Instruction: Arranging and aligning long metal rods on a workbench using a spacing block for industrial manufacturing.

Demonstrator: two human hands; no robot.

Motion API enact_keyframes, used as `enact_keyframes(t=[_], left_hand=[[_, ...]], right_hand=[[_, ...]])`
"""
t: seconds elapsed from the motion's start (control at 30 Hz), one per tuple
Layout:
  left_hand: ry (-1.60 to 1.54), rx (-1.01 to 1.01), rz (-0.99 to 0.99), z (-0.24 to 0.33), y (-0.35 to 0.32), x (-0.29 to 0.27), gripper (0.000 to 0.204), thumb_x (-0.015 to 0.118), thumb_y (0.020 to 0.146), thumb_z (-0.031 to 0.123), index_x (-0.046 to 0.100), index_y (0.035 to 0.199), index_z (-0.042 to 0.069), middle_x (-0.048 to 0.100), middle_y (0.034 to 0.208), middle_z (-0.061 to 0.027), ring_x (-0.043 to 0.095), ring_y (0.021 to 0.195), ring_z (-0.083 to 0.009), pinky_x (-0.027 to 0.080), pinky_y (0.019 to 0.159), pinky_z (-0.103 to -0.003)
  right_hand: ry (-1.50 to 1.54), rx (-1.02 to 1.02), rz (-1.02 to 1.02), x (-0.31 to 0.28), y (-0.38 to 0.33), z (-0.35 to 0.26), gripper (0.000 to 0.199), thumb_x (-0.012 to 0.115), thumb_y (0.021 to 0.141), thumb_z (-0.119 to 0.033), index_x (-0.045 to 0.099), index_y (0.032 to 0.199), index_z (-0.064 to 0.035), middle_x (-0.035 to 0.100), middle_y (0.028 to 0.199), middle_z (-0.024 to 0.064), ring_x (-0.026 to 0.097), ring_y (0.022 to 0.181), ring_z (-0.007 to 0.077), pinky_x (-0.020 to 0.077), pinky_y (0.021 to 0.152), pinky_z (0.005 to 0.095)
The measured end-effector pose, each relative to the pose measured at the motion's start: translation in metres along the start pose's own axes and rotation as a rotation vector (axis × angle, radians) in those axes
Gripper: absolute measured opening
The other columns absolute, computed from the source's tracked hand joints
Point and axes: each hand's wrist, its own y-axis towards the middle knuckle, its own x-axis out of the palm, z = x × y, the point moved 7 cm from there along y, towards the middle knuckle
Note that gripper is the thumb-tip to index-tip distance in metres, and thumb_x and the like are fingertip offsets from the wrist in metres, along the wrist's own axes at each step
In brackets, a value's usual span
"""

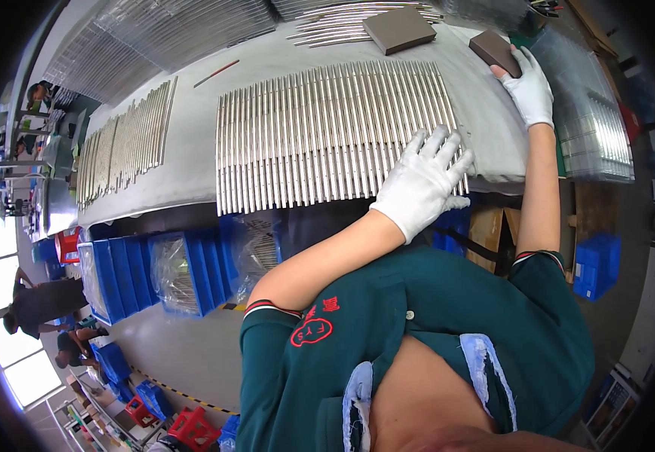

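A row of thin silver metal rods lies side by side on the white-covered table. My left hand, in a white glove, rests flat across the rods' right end with its fingers apart. Farther right, my gloved right hand grips a small brown block at the table's far right, thumb on the near side and fingers over its right edge. A larger brown block sits left of it, partly on a loose bunch of similar rods.
More rods lie at the table's left, near a thin red stick. Clear plastic trays fill the far side; others stand at right. Below the front edge are blue bins with bagged rods. People work far left.
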Motion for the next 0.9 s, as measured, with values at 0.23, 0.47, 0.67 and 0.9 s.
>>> enact_keyframes(t=[0.23,0.47,0.67,0.9], left_hand=[[-0.049,0.068,0.004,0.005,-0.006,-0.01,0.067,0.063,0.075,0.045,0.045,0.126,0.005,0.048,0.126,-0.0172,0.041,0.122,-0.0332,0.03,0.103,-0.047],[0.437,-0.374,0.081,-0.118,-0.077,-0.088,0.068,0.053,0.082,0.053,0.043,0.132,0.008,0.039,0.138,-0.0184,0.031,0.132,-0.0336,0.014,0.109,-0.051],[0.568,-0.892,0.063,-0.211,-0.158,-0.149,0.057,0.047,0.09,0.048,0.05,0.124,0.002,0.058,0.115,-0.0199,0.056,0.103,-0.0355,0.045,0.087,-0.041],[0.562,-0.794,0.17,-0.203,-0.149,-0.139,0.038,0.049,0.091,0.037,0.062,0.111,0.008,0.065,0.098,-0.0114,0.061,0.089,-0.0302,0.049,0.077,-0.04]], right_hand=[[-0.018,0.063,0.271,-0.029,0.004,0.016,0.058,0.067,0.074,-0.048,0.057,0.121,-0.0158,0.049,0.131,0.0094,0.048,0.117,0.0297,0.0407,0.096,0.0394],[0.291,-0.365,0.525,-0.06,-0.006,-0.046,0.059,0.069,0.078,-0.035,0.048,0.13,-0.0141,0.048,0.132,0.01,0.044,0.121,0.0349,0.0374,0.1,0.04],[0.451,-0.437,0.304,-0.067,-0.007,-0.081,0.059,0.064,0.083,-0.035,0.044,0.134,-0.0132,0.044,0.137,0.0102,0.037,0.129,0.0319,0.033,0.105,0.0372],[0.524,-0.218,0.009,-0.061,-0.001,-0.092,0.061,0.063,0.08,-0.018,0.04,0.134,-0.002,0.04,0.139,0.0145,0.03,0.133,0.0297,0.0246,0.109,0.0365]])
